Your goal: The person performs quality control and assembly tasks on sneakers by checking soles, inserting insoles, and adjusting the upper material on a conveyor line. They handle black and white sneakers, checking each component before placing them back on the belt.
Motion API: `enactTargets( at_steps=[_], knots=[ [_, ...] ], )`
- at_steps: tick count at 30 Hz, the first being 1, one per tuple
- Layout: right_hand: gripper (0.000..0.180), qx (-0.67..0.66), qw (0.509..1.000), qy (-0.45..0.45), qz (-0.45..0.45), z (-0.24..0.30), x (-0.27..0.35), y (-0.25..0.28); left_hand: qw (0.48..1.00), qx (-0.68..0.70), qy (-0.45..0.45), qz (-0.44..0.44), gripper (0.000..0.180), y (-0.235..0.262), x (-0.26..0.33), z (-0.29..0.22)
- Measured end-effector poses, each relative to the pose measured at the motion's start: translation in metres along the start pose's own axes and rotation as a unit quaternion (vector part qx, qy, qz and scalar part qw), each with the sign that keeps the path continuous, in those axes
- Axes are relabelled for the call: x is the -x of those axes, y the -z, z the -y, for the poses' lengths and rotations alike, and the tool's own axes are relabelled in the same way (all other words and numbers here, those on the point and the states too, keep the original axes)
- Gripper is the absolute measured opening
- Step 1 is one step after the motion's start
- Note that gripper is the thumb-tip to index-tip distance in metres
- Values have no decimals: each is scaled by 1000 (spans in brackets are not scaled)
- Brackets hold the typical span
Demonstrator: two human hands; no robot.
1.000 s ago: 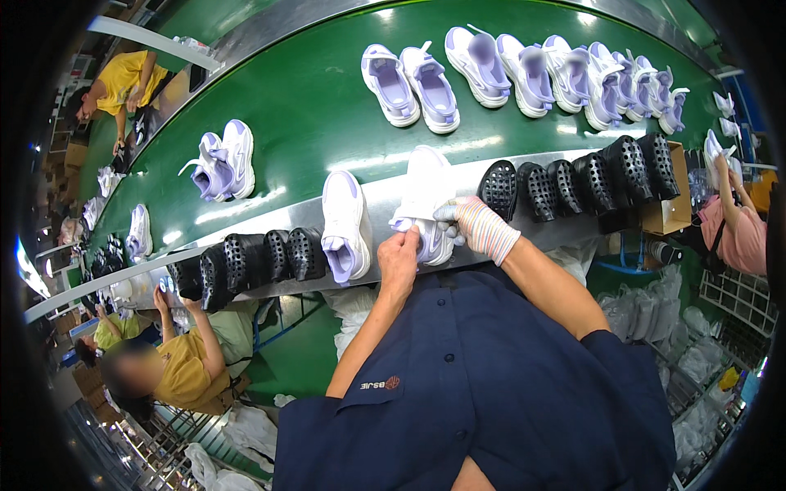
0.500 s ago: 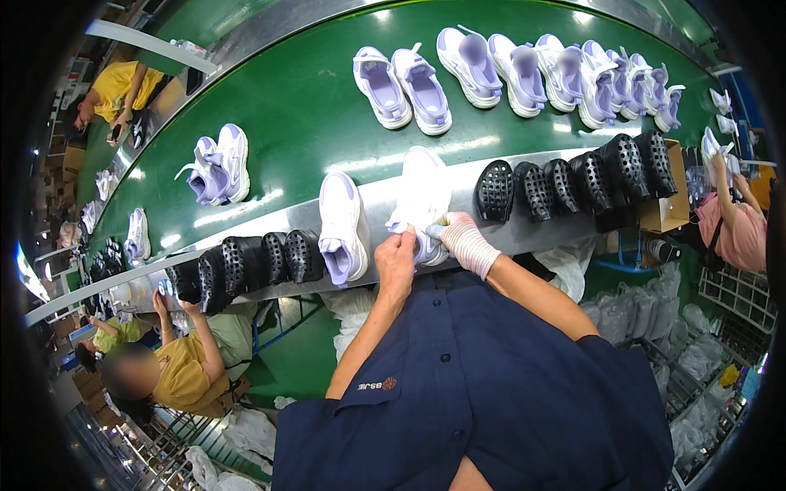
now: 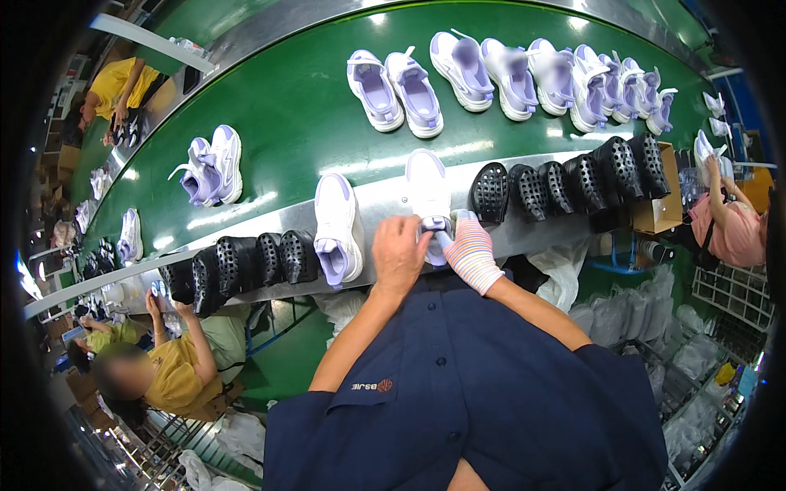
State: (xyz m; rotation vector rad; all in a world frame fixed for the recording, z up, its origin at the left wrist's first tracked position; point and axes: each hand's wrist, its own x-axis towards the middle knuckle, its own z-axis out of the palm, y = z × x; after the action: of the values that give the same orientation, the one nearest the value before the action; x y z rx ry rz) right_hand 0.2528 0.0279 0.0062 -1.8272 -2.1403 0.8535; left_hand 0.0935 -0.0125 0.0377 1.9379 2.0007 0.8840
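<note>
You stand at a long green belt (image 3: 303, 106) that curves away from you. Pairs of white and purple shoes (image 3: 499, 69) sit on it in a row, so they can ride along to other people. In front of the belt runs a shiny metal ledge (image 3: 385, 209). It is flat and close to you, so it makes a good place to work.

On the ledge, black foot-shaped forms (image 3: 565, 182) stand side by side to your right, and more black forms (image 3: 246, 263) stand to your left. They are lined up so they are easy to grab.

A second white shoe (image 3: 337, 229) lies just beside your left hand, toe pointing away.

The white shoe you work on (image 3: 430, 192) lies on the ledge right in front of you, heel toward you, so you can reach its back end.

Your left hand (image 3: 399, 255) is bare and curled over at the heel. Your right hand (image 3: 468, 250) wears a striped glove and pinches the purple heel part. I cannot tell how tight your left fingers grip.
</note>
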Motion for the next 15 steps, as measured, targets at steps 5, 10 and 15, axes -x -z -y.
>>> enactTargets(
  at_steps=[5, 10, 15],
  knots=[
    [29, 29, 998, 50, -15, -2, -3, -5, 998, 56, -12, -7, 19, -20, -3, 0],
    [26, 79, 996, 36, 18, -14, -2, -7, 998, 41, 37, 33, 27, 40, 24, -10],
    [26, 92, 992, 72, 44, -7, -7, -13, 968, -223, 102, 52, 37, 90, 88, 42]
  ],
)
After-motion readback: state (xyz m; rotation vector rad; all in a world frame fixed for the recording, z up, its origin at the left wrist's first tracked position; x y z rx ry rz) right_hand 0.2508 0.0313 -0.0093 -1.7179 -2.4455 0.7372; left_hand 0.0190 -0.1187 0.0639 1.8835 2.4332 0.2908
